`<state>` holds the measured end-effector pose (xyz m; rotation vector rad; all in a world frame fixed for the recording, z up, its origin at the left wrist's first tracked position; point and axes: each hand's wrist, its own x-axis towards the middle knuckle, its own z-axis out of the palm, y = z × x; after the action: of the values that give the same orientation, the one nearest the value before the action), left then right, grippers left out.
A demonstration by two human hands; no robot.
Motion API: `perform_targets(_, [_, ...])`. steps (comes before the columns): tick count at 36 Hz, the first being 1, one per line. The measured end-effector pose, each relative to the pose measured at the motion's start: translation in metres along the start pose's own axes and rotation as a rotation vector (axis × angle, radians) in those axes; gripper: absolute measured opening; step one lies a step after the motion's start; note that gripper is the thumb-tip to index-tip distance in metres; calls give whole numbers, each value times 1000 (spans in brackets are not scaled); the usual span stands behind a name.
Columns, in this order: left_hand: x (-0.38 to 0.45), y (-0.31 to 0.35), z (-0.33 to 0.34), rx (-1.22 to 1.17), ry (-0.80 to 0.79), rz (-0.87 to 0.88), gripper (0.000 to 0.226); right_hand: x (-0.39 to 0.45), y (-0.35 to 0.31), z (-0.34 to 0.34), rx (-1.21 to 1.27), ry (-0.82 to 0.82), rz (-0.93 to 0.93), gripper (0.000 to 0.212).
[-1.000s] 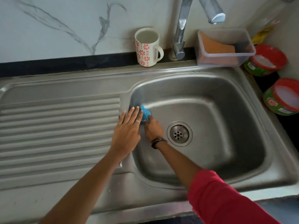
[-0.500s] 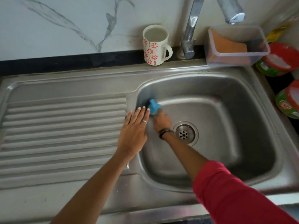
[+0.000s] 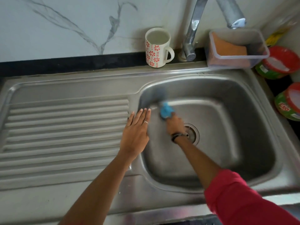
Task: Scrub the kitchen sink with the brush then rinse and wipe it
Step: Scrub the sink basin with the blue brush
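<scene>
The ribbed draining board [image 3: 65, 127] fills the left of the steel sink [image 3: 243, 88]. At its inner edge the left hand [image 3: 135, 132] lies flat, fingers straight, its grip holding nothing. Just right of it, the right hand [image 3: 176, 125] has its grip curled round a blue brush [image 3: 166, 110], pressed to the basin floor near the back-left corner. The drain [image 3: 193, 133] sits beside that wrist. Behind stand a flowered mug [image 3: 156, 47], the tap [image 3: 190, 38] and a clear tub [image 3: 238, 49].

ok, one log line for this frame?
phase: scrubbing | right hand: grips blue plastic brush in steel sink basin | left hand: flat on rim
</scene>
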<state>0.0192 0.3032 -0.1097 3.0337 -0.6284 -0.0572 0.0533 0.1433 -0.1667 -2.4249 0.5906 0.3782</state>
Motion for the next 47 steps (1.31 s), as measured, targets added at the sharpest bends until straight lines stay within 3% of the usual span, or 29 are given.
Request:
perform_targets(3, [-2, 1, -2, -1, -14, 7, 70, -28, -21, 28, -81, -78, -166, 35])
perform_targets(6, [-3, 0, -2, 2, -19, 11, 70, -26, -4, 16, -137, -63, -176, 39])
perform_targets(13, [1, 2, -1, -30, -48, -20, 70, 14, 88, -73, -26, 209, 222, 37])
perform_targets(16, [0, 1, -1, -21, -53, -29, 71, 12, 86, -75, 9, 238, 266, 36])
perform_targets(23, [0, 0, -2, 25, -33, -7, 69, -37, 9, 9, -102, 1, -36, 41])
perform_targets(27, [-1, 2, -1, 57, -66, -7, 69, -43, 7, 14, -192, -47, -145, 42])
perform_targets(35, [0, 3, -2, 19, -85, -26, 77, 2, 114, -82, -125, 186, 187, 39])
perform_targets(39, [0, 3, -2, 6, -89, -37, 78, 12, 118, -92, -13, 266, 335, 40])
perform_targets(42, [0, 1, 1, 23, -54, -30, 72, 6, 84, -59, -55, 225, 260, 36])
perform_targets(47, [0, 2, -2, 42, -39, -4, 71, -22, 12, 9, -268, 14, -63, 46])
